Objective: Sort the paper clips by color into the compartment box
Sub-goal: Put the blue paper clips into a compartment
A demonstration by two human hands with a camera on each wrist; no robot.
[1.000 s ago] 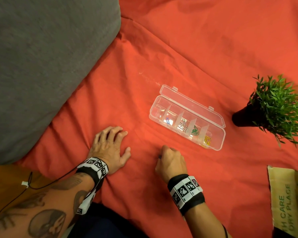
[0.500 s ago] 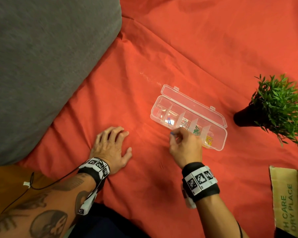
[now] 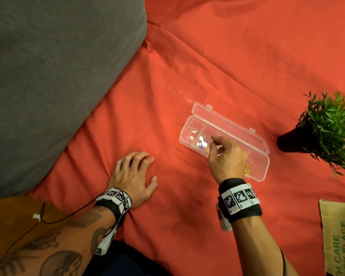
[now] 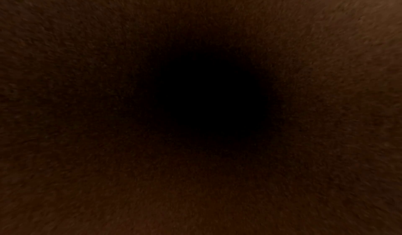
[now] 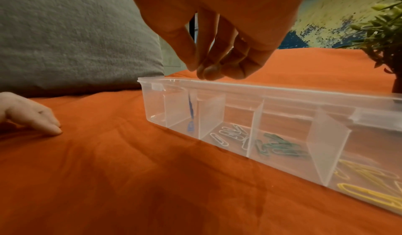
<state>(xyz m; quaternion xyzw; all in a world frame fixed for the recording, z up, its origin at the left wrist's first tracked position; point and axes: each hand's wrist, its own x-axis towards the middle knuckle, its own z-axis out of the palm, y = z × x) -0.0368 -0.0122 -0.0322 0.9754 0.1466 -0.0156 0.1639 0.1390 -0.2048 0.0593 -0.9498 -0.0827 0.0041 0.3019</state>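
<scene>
A clear compartment box [image 3: 257, 154] lies open on the red cloth, its lid folded back. My right hand [image 3: 213, 140] hovers over its left part, fingers pointing down and bunched just above the rim [image 5: 261, 87], holding nothing. Right below the fingertips [image 5: 202, 71] a blue clip [image 5: 191, 116] stands on end in the second compartment from the left. The compartments further right hold white clips [image 5: 230, 135], green clips [image 5: 280, 147] and yellow clips [image 5: 365, 187]. My left hand [image 3: 133, 172] rests flat on the cloth, apart from the box. A faint red clip [image 3: 191, 196] lies on the cloth between my wrists.
A large grey cushion [image 3: 48, 76] fills the left side. A small potted plant [image 3: 331, 132] stands right of the box. A cardboard piece [image 3: 339, 236] lies at the lower right. The left wrist view is dark.
My right hand rose from the cloth near me and moved forward over the box carrying a blue clip, which now sits in the second compartment. The left hand stayed put.
</scene>
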